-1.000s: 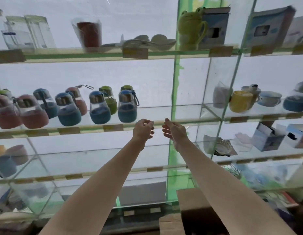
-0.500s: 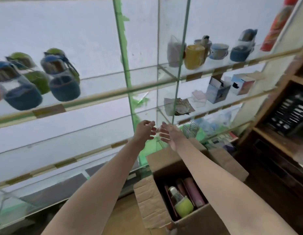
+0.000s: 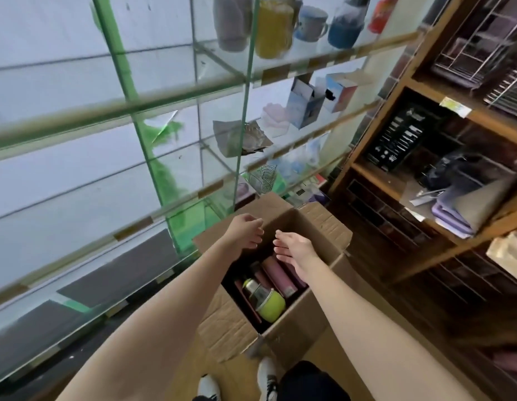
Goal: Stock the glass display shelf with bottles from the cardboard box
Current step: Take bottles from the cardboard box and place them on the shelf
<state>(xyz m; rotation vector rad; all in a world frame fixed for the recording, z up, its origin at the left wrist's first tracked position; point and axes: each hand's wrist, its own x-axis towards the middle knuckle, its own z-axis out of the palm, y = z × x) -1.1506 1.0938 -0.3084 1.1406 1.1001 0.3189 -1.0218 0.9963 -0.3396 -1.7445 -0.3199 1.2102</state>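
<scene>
Glass display shelf (image 3: pixel 176 102): tall unit filling the left and far side of the view, clear panes with green-tinted edges and pale strips along the front of each tier. Left bays bare where visible; right bays hold a yellow mug (image 3: pixel 273 28), a blue-patterned cup (image 3: pixel 310 23), small printed cartons (image 3: pixel 305 104) and crumpled wrappers.

Wooden shelving (image 3: pixel 442 140): dark brown unit on the right, carrying wire racks, a black packaged set and flat purple items.

Cardboard box (image 3: pixel 318 316): brown, flaps folded outward, standing on the floor near the foot of the glass unit, just beyond a pair of white shoes.

Bottles, inside the box: one round-bodied bottle with a clear upper part, a metal-coloured neck and a yellow-green sleeve (image 3: pixel 266 299), lying at the near side; slim pink cylindrical bottles (image 3: pixel 279 274) lying side by side beyond it.

Left hand (image 3: pixel 245 231): above the box's far side, fingers loosely curled, holding nothing.

Right hand (image 3: pixel 294 247): above the box opening, palm facing left, fingers spread, holding nothing.
</scene>
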